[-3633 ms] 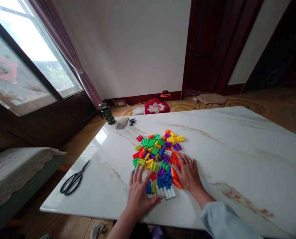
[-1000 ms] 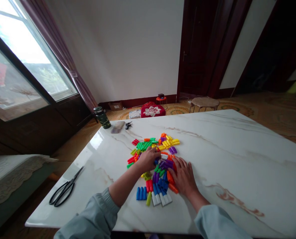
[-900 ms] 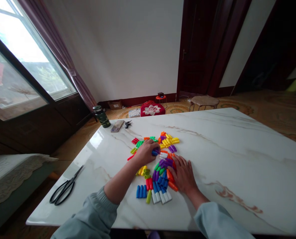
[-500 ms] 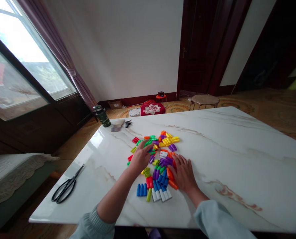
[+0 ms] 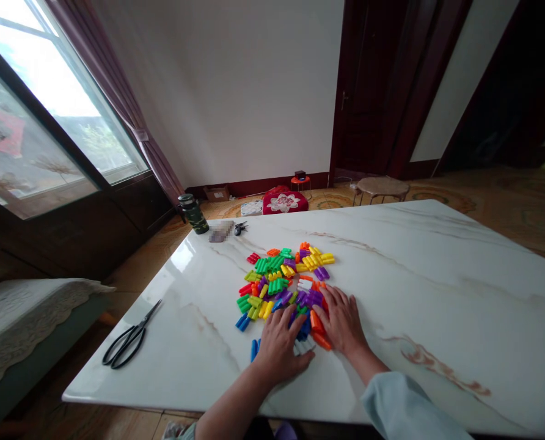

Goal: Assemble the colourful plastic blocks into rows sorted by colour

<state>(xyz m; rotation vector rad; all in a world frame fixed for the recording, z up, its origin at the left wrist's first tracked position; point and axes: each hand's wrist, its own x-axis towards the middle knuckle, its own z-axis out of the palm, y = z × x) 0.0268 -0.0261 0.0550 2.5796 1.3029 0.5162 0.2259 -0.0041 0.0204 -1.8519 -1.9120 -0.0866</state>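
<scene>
A pile of plastic building blocks point(image 5: 278, 286), shaped like short rounded tubes joined in rows, lies spread on the white marbled table. Green, yellow, purple, red, blue, orange and white ones are mixed together. My left hand point(image 5: 280, 345) rests palm down over the near end of the pile, fingers spread, covering blue and white blocks. At the pile's right edge, my right hand point(image 5: 344, 319) lies with its fingers stretched out against the orange blocks point(image 5: 319, 333). Neither hand grips a block that I can see. What is under the palms is hidden.
Black-handled scissors point(image 5: 130, 339) lie on the table's left side. A camouflage bottle point(image 5: 193, 214), a blurred-out item point(image 5: 221, 231) and keys point(image 5: 240, 228) are at the far left corner. Beyond the table are a round stool point(image 5: 381, 186) and a red cushion point(image 5: 285, 202).
My left hand has come back toward me from the middle of the pile to its near end, uncovering green and yellow blocks. My right hand stays almost in place. The view has shifted slightly.
</scene>
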